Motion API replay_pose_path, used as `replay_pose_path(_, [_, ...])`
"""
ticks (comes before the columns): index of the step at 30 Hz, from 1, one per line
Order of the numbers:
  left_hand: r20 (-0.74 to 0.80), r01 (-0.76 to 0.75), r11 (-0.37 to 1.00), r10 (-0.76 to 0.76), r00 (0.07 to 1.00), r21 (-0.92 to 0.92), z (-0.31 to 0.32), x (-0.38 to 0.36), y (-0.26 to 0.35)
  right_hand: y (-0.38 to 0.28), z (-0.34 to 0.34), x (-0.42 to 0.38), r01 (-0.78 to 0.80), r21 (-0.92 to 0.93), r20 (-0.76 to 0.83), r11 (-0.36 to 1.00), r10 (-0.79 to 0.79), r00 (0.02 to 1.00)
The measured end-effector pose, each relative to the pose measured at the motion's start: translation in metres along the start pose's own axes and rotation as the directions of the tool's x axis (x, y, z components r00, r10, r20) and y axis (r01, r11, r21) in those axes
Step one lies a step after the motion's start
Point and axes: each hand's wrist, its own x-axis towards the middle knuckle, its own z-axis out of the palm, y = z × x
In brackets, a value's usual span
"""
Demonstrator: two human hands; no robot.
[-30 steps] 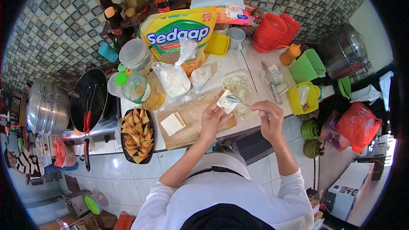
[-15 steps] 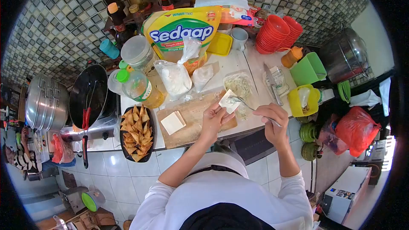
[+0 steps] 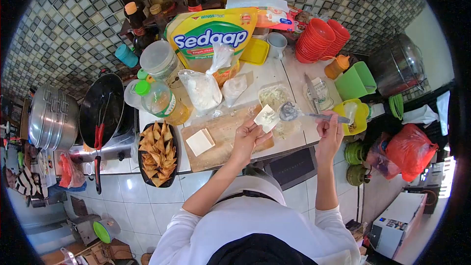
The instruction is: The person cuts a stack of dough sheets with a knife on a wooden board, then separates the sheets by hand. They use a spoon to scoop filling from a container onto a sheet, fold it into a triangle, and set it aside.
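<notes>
My left hand (image 3: 247,140) pinches a square pastry wrapper (image 3: 266,118) above the right end of the wooden cutting board (image 3: 223,140). A small heap of pale filling lies on that wrapper. In my right hand (image 3: 329,135) is a metal spoon (image 3: 314,115), held by its handle, its bowl just right of the wrapper and apart from it. Behind the spoon bowl sits a clear container of pale greenish filling (image 3: 273,95). A stack of square wrappers (image 3: 200,142) rests on the board's left part. Folded brown triangular pastries (image 3: 157,154) fill a black tray to the left.
A knife (image 3: 311,93) lies by a patterned dish at the right. Oil bottle (image 3: 159,100), bags of white powder (image 3: 201,91) and a yellow Sedaap pouch (image 3: 208,34) stand behind the board. A black wok (image 3: 87,113) is on the left; red cups (image 3: 314,41) stand back right.
My right hand has drawn the spoon away from the wrapper, to the right and slightly up. The filling on the wrapper now shows. My left hand has barely moved.
</notes>
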Motion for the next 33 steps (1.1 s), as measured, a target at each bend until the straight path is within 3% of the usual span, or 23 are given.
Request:
replay_pose_path(6, [0.033, 0.026, 0.998, -0.024, 0.999, -0.065, 0.003, -0.004, 0.008, 0.007, -0.009, 0.002, -0.151, 0.227, -0.09, 0.962, 0.175, 0.98])
replay_pose_path(10, [0.061, 0.036, 0.984, -0.026, 0.998, -0.173, -0.001, -0.008, 0.012, 0.028, -0.021, 0.005, -0.11, 0.196, -0.183, 0.974, 0.146, 0.972])
replay_pose_path(12, [0.124, 0.017, 0.97, 0.013, 0.992, -0.241, -0.006, -0.009, 0.011, 0.057, -0.034, 0.007, -0.166, -0.191, -0.123, 0.967, 0.144, 0.982])
replay_pose_path(13, [0.125, 0.015, 0.971, 0.016, 0.992, -0.24, -0.009, -0.011, 0.013, 0.076, -0.041, 0.006, -0.163, -0.19, -0.121, 0.968, 0.142, 0.982])
replay_pose_path(15, [0.153, 0.042, 0.962, 0.0, 0.988, -0.271, -0.012, -0.014, 0.016, 0.099, -0.046, -0.002, 0.021, -0.643, 0.061, 0.765, 0.024, 0.998])
replay_pose_path(16, [0.154, 0.039, 0.962, 0.003, 0.988, -0.27, -0.013, -0.016, 0.019, 0.097, -0.046, -0.006, 0.023, -0.643, 0.062, 0.766, 0.022, 0.998])
replay_pose_path(18, [0.156, 0.114, 0.962, -0.076, 0.985, -0.247, -0.016, -0.022, 0.028, 0.074, -0.029, -0.017, -0.122, -0.79, -0.217, 0.601, -0.088, 0.972])
replay_pose_path(20, [0.159, 0.129, 0.957, -0.089, 0.983, -0.258, -0.018, -0.03, 0.038, 0.086, -0.039, -0.019, -0.123, -0.749, -0.277, 0.651, -0.14, 0.951])
replay_pose_path(22, [0.163, 0.14, 0.953, -0.098, 0.982, -0.268, -0.022, -0.035, 0.043, 0.088, -0.038, -0.023, 0.036, -0.88, -0.177, 0.474, -0.397, 0.901])
replay_pose_path(23, [0.165, 0.142, 0.953, -0.1, 0.981, -0.269, -0.026, -0.038, 0.045, 0.08, -0.029, -0.027, 0.04, -0.878, -0.175, 0.476, -0.398, 0.901])
replay_pose_path(25, [0.166, 0.143, 0.952, -0.1, 0.981, -0.271, -0.032, -0.045, 0.047, 0.046, 0.001, -0.04, 0.22, -0.907, 0.0, 0.36, -0.52, 0.854])
replay_pose_path(26, [0.132, 0.113, 0.962, -0.081, 0.988, -0.249, -0.035, -0.049, 0.047, 0.033, 0.014, -0.048, 0.221, -0.907, 0.001, 0.36, -0.521, 0.854])
replay_pose_path(28, [0.105, 0.089, 0.971, -0.067, 0.992, -0.222, -0.039, -0.054, 0.049, 0.013, 0.039, -0.064, 0.578, -0.657, 0.324, 0.484, -0.511, 0.796])
replay_pose_path(29, [0.086, 0.086, 0.973, -0.069, 0.994, -0.212, -0.041, -0.056, 0.05, 0.005, 0.048, -0.07, 0.575, -0.661, 0.32, 0.483, -0.512, 0.797])
replay_pose_path(31, [0.068, 0.082, 0.976, -0.07, 0.995, -0.201, -0.049, -0.061, 0.05, -0.004, 0.066, -0.08, 0.772, -0.474, 0.624, 0.424, -0.457, 0.634])
replay_pose_path(33, [0.097, 0.065, 0.976, -0.045, 0.994, -0.209, -0.06, -0.066, 0.047, -0.004, 0.083, -0.085, 0.804, -0.462, 0.649, 0.374, -0.475, 0.594])
